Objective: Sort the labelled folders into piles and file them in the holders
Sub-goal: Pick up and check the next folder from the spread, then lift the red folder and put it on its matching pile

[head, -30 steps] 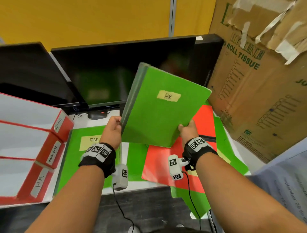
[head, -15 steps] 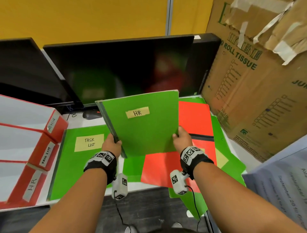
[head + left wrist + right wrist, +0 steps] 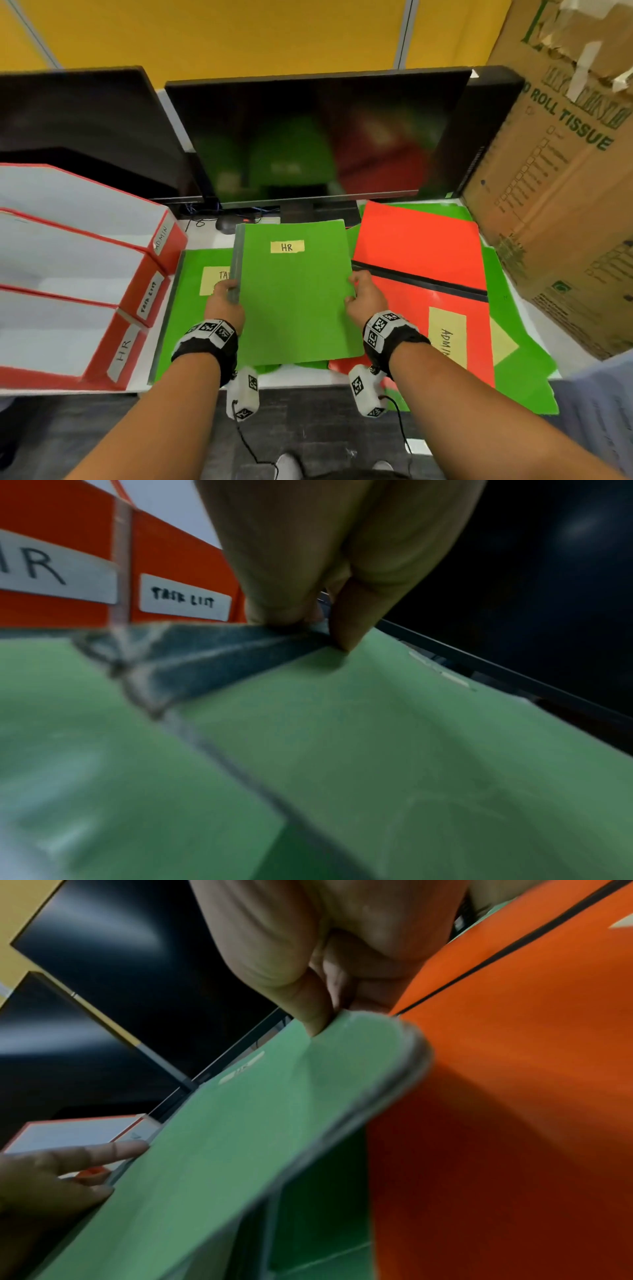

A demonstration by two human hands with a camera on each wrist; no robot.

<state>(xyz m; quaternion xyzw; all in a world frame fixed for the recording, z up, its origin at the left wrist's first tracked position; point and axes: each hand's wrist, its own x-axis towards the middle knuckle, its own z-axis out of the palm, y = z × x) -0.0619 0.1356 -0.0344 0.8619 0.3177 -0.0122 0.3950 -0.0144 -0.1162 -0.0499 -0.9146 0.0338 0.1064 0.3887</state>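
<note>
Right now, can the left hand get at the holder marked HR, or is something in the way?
Probably yes, once it is free. The left hand grips the HR folder by its spine. The HR holder stands nearest on the left, with nothing visible between them.

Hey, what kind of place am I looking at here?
Most likely an office desk: two dark computer monitors stand at the back, red file holders labelled ADMIN, TASK LIST and HR sit on the left, and green and red labelled folders cover the white desktop.

White desk bears folders, holders, monitors.
</note>
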